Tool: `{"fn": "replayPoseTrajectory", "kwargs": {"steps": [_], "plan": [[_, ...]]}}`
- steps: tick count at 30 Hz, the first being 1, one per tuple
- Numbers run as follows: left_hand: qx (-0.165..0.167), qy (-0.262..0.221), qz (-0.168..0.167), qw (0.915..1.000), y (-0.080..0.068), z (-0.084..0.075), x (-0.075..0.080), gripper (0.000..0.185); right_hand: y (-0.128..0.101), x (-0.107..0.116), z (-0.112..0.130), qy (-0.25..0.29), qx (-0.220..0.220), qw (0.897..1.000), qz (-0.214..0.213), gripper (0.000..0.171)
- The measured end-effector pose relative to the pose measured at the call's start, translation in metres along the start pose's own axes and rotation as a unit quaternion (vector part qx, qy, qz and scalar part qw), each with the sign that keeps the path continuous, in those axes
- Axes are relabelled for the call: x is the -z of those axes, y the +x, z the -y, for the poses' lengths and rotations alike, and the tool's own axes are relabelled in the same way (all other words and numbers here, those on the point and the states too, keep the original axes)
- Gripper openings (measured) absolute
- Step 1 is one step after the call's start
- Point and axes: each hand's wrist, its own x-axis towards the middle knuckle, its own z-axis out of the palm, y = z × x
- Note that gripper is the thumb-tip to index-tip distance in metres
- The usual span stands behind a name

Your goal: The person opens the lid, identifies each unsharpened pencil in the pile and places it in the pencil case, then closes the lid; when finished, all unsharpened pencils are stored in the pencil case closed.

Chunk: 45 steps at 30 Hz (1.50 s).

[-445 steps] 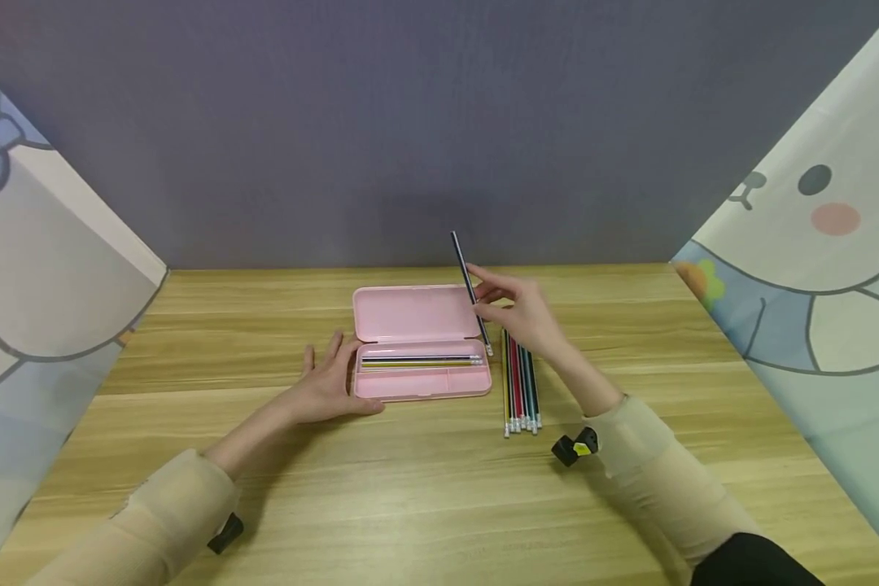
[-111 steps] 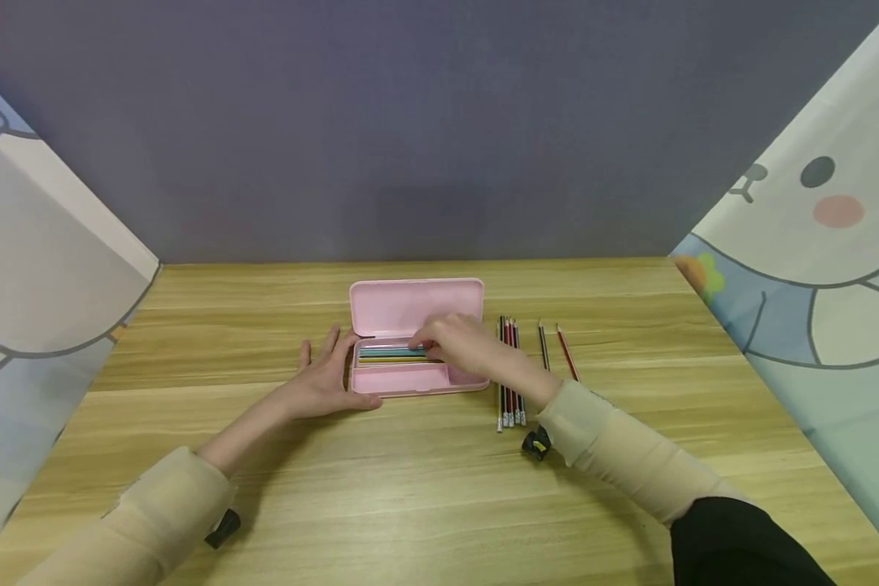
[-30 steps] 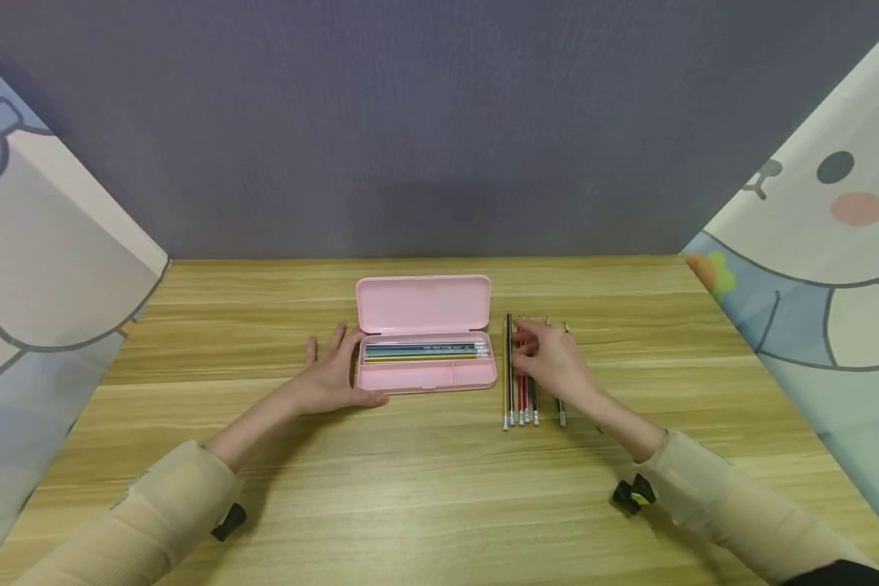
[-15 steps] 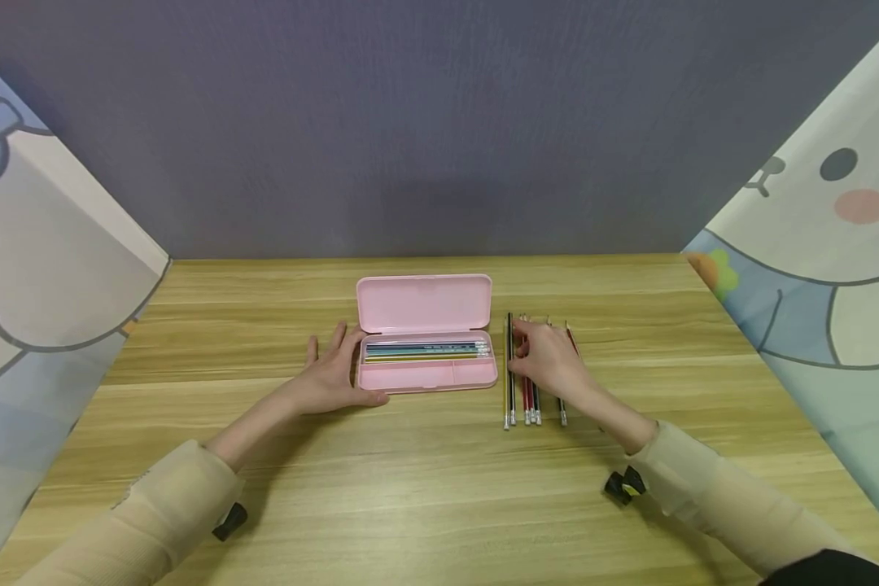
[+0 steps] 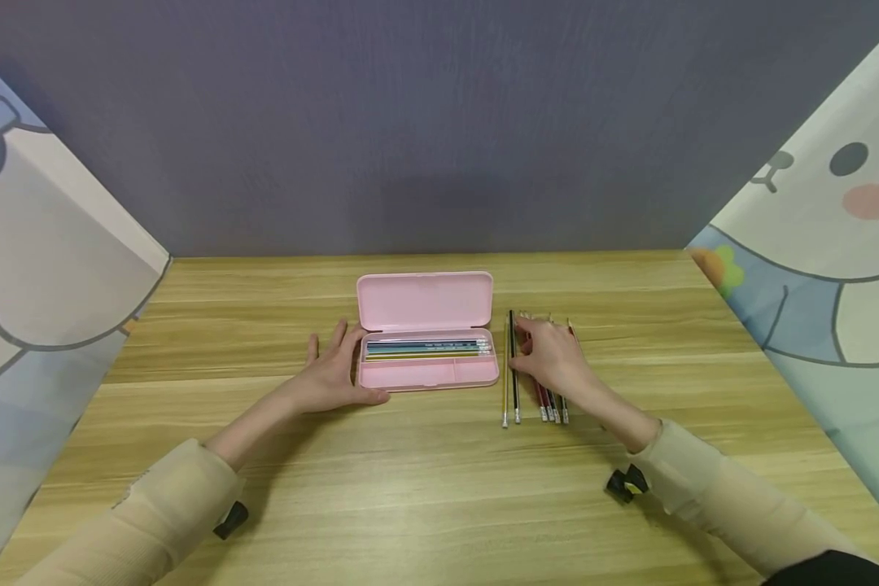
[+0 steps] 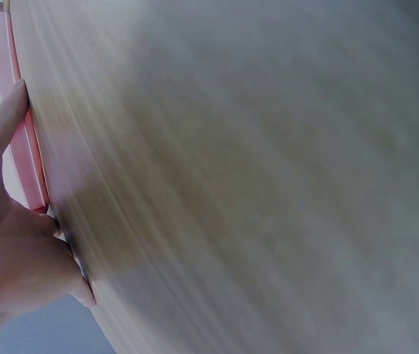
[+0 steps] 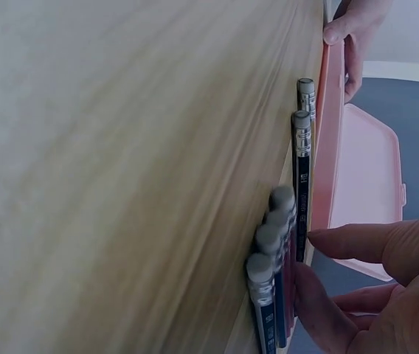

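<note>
From the head camera I see my left hand (image 5: 333, 373) lying on the wooden table (image 5: 425, 488) against the left end of the pink pencil case (image 5: 426, 338). Its fingers are relaxed and fairly straight, with the thumb running along the case's near front corner; the left wrist view shows that thumb (image 6: 3, 118) and the palm pressed to the case's pink edge (image 6: 26, 151), so the hand braces the case rather than grasping it.

The case stands open just left of the table's middle, its lid tipped up at the back. Several pencils (image 5: 425, 349) lie lengthwise in the rear compartment of its tray, eraser ends to the right.

My right hand (image 5: 553, 360) rests on a row of loose pencils (image 5: 549, 404) lying just right of the case, their eraser ends pointing toward me. The fingers are slightly bent and spread over the far part of the row; I cannot tell from the head view whether they pinch any one pencil. In the right wrist view the fingertips (image 7: 357, 240) touch the side of the cluster of pencils (image 7: 276, 295), with nothing lifted clear of the table.

Two more pencils, a yellow one (image 5: 505, 399) and a black one (image 5: 514, 366), lie between the case and the hand, slightly apart from the cluster under it.

Cartoon-printed sheets (image 5: 813, 228) screen both sides of the table.
</note>
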Motion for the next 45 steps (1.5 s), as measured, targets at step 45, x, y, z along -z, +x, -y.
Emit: {"fn": "replayPoseTrajectory", "kwargs": {"steps": [45], "plan": [[-0.002,-0.004,0.004,1.0000,-0.0003,-0.0010,0.0020,0.097,0.0033,-0.0012,0.0058,-0.033,-0.013,0.999,0.033,0.081]]}}
